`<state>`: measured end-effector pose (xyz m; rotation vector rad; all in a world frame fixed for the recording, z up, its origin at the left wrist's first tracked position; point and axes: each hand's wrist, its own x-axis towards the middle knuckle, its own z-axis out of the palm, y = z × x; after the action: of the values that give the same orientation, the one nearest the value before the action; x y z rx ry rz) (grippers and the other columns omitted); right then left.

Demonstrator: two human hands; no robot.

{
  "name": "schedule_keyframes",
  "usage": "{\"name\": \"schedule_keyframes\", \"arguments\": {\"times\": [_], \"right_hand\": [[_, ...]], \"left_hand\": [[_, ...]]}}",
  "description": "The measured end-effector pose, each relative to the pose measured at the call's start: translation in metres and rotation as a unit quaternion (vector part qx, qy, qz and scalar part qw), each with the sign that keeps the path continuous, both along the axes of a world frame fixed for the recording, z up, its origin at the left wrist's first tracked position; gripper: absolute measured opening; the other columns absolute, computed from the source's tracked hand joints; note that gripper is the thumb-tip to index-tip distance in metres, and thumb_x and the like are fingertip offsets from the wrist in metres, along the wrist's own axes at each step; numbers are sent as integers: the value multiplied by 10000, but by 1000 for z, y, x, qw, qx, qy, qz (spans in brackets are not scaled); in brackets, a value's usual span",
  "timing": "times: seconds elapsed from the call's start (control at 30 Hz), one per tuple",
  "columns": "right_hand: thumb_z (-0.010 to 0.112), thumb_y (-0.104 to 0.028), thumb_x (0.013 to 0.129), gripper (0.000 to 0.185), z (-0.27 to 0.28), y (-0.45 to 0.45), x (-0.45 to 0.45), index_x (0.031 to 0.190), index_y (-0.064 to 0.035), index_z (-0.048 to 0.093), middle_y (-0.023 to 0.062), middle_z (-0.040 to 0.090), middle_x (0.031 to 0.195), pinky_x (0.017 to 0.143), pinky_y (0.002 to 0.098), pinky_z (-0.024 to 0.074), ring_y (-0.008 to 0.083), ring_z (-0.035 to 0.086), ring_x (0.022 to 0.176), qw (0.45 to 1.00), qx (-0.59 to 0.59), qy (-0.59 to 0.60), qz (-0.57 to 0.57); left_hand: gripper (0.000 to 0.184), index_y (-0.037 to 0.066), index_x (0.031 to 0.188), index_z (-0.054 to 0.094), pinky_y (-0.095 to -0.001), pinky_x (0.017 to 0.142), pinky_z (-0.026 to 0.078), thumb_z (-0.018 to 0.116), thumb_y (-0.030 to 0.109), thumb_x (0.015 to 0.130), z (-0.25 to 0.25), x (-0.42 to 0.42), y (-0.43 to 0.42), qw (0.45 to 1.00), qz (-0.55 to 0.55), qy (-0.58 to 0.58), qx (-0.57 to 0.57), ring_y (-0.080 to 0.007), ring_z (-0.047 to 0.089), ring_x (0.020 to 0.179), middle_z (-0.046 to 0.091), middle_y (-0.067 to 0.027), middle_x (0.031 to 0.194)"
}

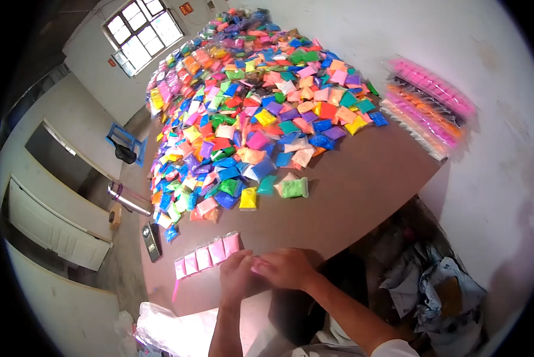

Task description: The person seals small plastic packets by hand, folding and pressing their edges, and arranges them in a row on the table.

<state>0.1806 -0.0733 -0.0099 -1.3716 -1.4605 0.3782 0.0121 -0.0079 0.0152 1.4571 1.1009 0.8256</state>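
Observation:
My left hand and my right hand are close together at the near edge of the table, fingers closed. Between them shows a small pink packet, pinched from both sides and partly hidden by my fingers. Just left of my left hand lies a row of several pink packets in clear film, side by side on the brown tabletop. A thin pink strip lies below the row's left end.
A large heap of small coloured packets covers the far table. Bundled packet strips lie by the wall at right. A phone and a metal flask are at the left edge. White plastic is near me; crumpled bags are lower right.

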Motion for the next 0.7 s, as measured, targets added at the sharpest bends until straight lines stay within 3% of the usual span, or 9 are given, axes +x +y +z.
{"name": "schedule_keyframes", "arguments": {"times": [0.07, 0.2, 0.27, 0.4, 0.5, 0.57, 0.67, 0.7], "right_hand": [[714, -341, 904, 240, 1, 2, 3, 821, -116, 718, 135, 693, 787, 686, 463, 529, 361, 673, 762, 1000, 3, -12, 26], [685, -310, 905, 221, -1, 3, 1, 913, -92, 721, 146, 726, 856, 754, 469, 561, 349, 703, 801, 998, -19, -43, 34], [639, -419, 942, 313, -6, 3, -4, 880, -124, 724, 128, 704, 827, 704, 487, 514, 374, 674, 780, 999, -11, -53, 5], [632, -401, 940, 306, 19, -2, -6, 901, -110, 721, 126, 706, 841, 722, 469, 515, 359, 683, 809, 998, -43, -16, -41], [624, -370, 946, 288, 49, -25, -9, 900, -100, 713, 124, 700, 836, 716, 464, 515, 337, 686, 794, 995, -81, -12, -50], [610, -380, 950, 301, 68, -40, -14, 897, -101, 710, 117, 694, 828, 714, 456, 517, 321, 684, 784, 988, -128, -15, -78], [602, -412, 947, 317, 14, -17, -35, 908, -119, 715, 98, 704, 850, 710, 444, 520, 302, 690, 787, 992, -101, 1, -74], [602, -412, 947, 317, 30, -24, -38, 908, -119, 715, 98, 704, 850, 710, 444, 520, 302, 690, 787, 992, -96, -2, -86]], "left_hand": [[150, 43, 950, 723, -224, 719, 437, 672, 174, 1001, 2, -1, 1, 999, 16, 21, -25, -43, 556, 764, 651, 54, 825], [193, 58, 916, 713, -201, 616, 334, 648, 207, 1019, 2, -3, 3, 998, 2, -43, -46, -11, 436, 668, 578, 87, 759], [197, 56, 924, 711, -204, 631, 367, 651, 217, 1020, 2, -8, 4, 998, -9, -49, -48, -20, 473, 680, 599, 76, 775], [208, 53, 940, 703, -225, 699, 474, 656, 238, 1023, -17, -11, 19, 993, 7, -93, -69, -56, 591, 734, 667, 32, 834], [210, 54, 948, 698, -250, 762, 520, 654, 245, 1024, -18, -22, 22, 992, -64, -85, -67, -83, 644, 797, 695, 8, 875], [206, 55, 949, 699, -248, 755, 511, 655, 241, 1023, -22, -26, 25, 989, -81, -102, -75, -80, 636, 791, 693, 10, 873], [200, 56, 939, 697, -246, 736, 492, 657, 233, 1022, -23, -36, 25, 986, -99, -110, -76, -75, 615, 780, 679, 18, 857], [199, 55, 928, 695, -247, 725, 481, 658, 227, 1021, -21, -35, 27, 987, -103, -105, -64, -73, 603, 773, 668, 23, 844]]}}
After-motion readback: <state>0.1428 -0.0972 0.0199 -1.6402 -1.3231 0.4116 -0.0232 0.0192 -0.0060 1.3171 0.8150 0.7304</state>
